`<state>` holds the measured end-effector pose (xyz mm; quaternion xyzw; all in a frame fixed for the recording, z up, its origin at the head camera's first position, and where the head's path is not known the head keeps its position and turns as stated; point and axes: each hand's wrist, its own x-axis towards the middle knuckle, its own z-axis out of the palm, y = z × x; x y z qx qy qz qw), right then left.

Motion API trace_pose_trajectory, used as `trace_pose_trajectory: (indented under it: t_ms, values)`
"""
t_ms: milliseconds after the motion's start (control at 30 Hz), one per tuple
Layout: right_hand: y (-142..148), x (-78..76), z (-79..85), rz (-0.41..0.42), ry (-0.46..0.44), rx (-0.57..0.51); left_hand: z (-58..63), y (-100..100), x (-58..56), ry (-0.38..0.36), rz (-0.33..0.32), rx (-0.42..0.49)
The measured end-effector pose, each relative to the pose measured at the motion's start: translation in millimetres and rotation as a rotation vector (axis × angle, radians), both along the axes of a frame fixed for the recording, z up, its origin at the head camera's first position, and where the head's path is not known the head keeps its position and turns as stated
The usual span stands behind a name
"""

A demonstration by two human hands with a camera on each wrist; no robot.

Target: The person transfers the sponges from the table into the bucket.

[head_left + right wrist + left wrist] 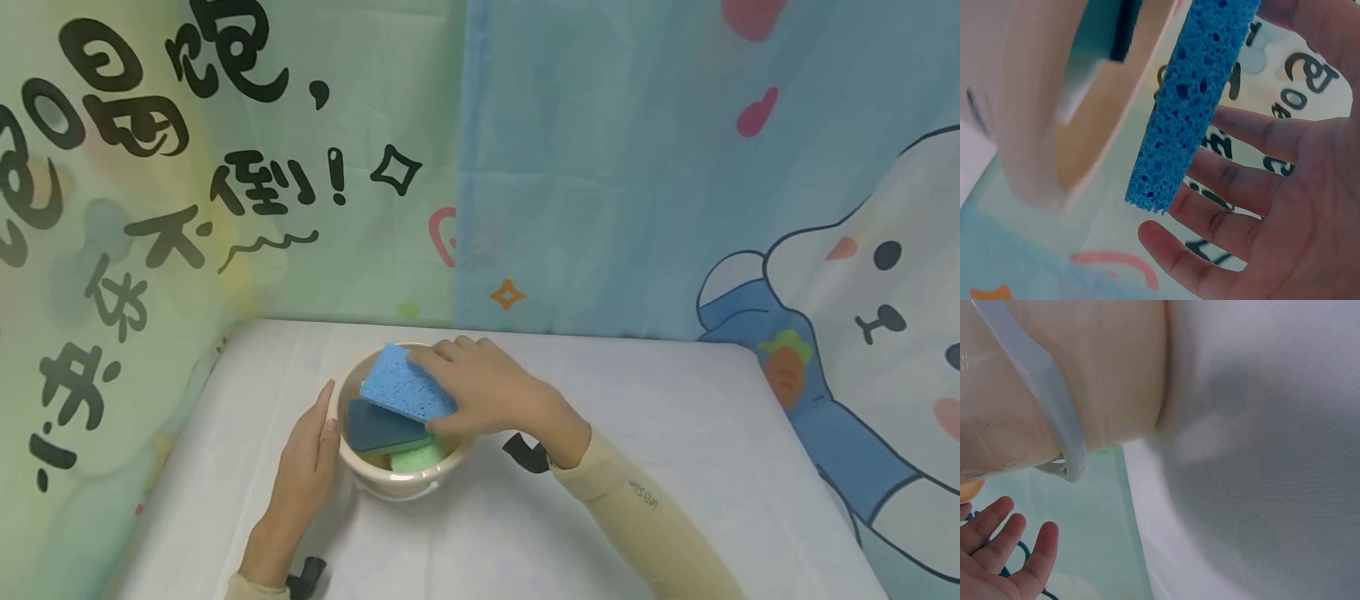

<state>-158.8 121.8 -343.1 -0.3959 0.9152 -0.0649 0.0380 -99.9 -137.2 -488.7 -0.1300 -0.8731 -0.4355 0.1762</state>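
A cream bucket (375,479) holds a dark blue-green sponge (382,427) with a lighter underside, and a light green piece (418,457) beneath it. My right hand (487,387) grips a porous blue sponge (405,385) by its right end, over the bucket's opening. In the right wrist view the blue sponge (1191,106) lies against the fingers, outside the bucket's rim. The left hand (306,458), fingers extended, stands at the bucket's left side; contact is hard to tell. The left wrist view has its fingers (1041,550) spread near the bucket wall (1110,369).
A pale handle (1054,400) hangs on the bucket's outer side. White cloth (600,500) covers the table. Behind rises a printed curtain (585,167) with lettering and a cartoon animal (862,275). Dark straps (527,454) show at both wrists.
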Motion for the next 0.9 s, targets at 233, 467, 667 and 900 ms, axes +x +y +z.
trace_pose_trajectory:
  t_ms: [233,467,667,900]
  values:
    - [-10,-0.1,-8.0,0.006,-0.044,0.051,1.0,4,0.3,0.017,-0.006,0.001]
    - [-4,1.0,-10.6,-0.009,-0.041,0.056,2.5,4,0.6,0.005,-0.003,0.002]
    - [3,1.6,-12.3,-0.006,-0.026,0.020,2.7,2,0.5,0.003,0.003,0.006]
    - [17,4.4,-11.1,-0.048,-0.016,-0.071,2.5,1,0.7,-0.018,0.000,0.004]
